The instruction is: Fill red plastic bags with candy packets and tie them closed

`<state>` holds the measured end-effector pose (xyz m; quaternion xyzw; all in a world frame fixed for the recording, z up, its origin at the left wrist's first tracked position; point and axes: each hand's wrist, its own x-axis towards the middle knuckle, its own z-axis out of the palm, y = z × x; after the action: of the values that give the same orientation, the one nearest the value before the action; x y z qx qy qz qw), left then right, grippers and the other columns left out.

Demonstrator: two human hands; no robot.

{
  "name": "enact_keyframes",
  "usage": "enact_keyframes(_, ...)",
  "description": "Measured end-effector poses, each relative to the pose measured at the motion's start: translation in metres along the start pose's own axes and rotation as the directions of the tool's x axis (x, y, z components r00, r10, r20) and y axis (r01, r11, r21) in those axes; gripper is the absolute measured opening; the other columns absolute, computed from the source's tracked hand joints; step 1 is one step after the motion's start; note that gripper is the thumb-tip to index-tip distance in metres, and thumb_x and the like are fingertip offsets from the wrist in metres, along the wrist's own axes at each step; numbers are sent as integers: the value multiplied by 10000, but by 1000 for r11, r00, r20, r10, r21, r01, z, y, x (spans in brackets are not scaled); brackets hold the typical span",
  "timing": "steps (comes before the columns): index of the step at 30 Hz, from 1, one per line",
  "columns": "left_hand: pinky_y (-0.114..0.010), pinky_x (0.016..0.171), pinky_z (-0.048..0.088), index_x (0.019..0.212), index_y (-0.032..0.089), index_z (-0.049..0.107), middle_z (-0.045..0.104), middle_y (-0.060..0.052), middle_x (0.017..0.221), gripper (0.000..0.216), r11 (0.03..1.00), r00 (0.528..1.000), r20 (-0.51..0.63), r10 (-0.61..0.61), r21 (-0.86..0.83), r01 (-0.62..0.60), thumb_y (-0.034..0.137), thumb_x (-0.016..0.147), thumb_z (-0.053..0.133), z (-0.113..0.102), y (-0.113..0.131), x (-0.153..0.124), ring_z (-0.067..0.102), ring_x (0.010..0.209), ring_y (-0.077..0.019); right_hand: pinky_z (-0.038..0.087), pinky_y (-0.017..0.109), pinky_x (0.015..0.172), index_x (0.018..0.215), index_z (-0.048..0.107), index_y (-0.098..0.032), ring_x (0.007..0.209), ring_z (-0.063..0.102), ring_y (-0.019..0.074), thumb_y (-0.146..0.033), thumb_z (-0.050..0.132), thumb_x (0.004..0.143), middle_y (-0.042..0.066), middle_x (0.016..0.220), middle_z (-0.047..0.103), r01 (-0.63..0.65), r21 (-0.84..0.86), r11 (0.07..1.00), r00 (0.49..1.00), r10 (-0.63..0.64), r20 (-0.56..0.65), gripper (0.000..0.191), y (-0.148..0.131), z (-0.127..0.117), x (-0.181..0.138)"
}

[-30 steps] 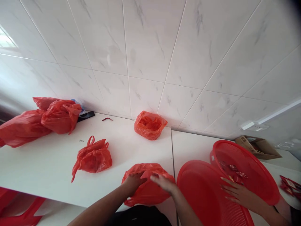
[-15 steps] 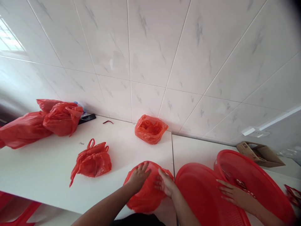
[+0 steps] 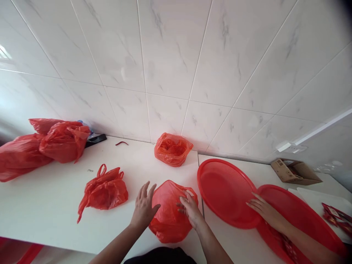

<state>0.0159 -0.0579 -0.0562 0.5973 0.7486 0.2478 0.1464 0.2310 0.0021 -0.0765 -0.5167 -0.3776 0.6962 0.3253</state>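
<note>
Fingers spread wide, the left hand overlaps the left edge of a puffed red plastic bag on the flat white table; the right hand, fingers loosely curved, overlaps its right side. Beyond sits an open-mouthed red plastic bag.

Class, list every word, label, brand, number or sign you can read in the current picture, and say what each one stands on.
No text can be read.
Cardboard box: dark printed marks on its side, too small to read.
Red packets at far right: pale printed patches, too small and blurred to read.
Nearest red bag: no lettering can be made out.
</note>
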Motion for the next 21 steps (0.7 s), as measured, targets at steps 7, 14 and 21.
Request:
enact_keyframes(7, -410, 760, 541, 1350, 196, 298, 627, -143, 1147, 762, 437, 609, 680, -408, -440, 785, 474, 724, 632, 10, -19, -36, 671, 936, -266, 539, 425, 832, 1070, 674, -218, 993, 664, 275, -510, 671, 725, 106, 1189, 660, 89, -332, 939, 996, -89, 17, 452, 7, -1, -10)
enact_keyframes(14, -282, 634, 517, 1102, 181, 502, 699, -31, 837, 489, 176, 736, 616, -282, -721, 671, 303, 678, 713, 12, 15, -12, 663, 673, -159, 513, 378, 896, 1042, 678, -236, 972, 658, 244, -430, 519, 855, 78, 1048, 712, 278, -486, 828, 941, -336, -34, 313, -18, -23, -63)
enact_keyframes(21, -239, 590, 533, 1028, 159, 585, 690, -29, 763, 300, 99, 740, 574, -351, -763, 639, 133, 751, 698, 9, 39, 20, 636, 596, -121, 472, 450, 969, 1097, 641, -159, 1126, 584, 299, -372, 479, 816, 157, 1190, 645, 4, -811, 585, 676, -600, -429, 388, 6, -136, -118)
